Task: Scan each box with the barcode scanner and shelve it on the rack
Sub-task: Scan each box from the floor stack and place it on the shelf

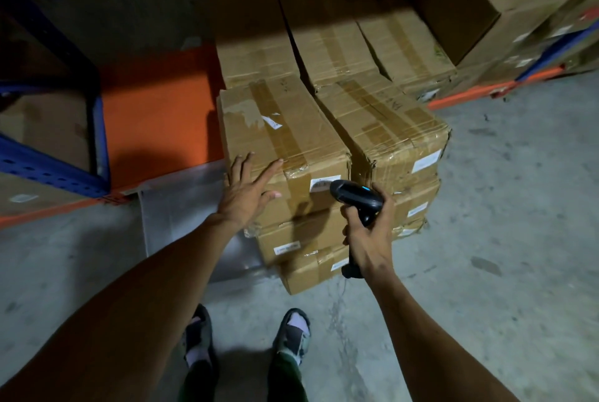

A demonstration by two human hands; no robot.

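Note:
Two stacks of taped cardboard boxes stand on the concrete floor in front of me. My left hand (249, 189) rests with straight, spread fingers on the near left corner of the top left box (278, 129). My right hand (369, 230) grips a black barcode scanner (356, 196) by its handle. The scanner's head points at the white label (324, 184) on that box's front face, a short way from it. The top right box (389, 123) has its own white label on its front.
A rack with blue uprights and orange beams (155, 116) stands to the left, with cardboard boxes (42, 129) on its low level. More boxes (337, 48) sit behind the stacks and on another rack (525, 12) at the upper right. Bare concrete floor (505, 239) lies to the right.

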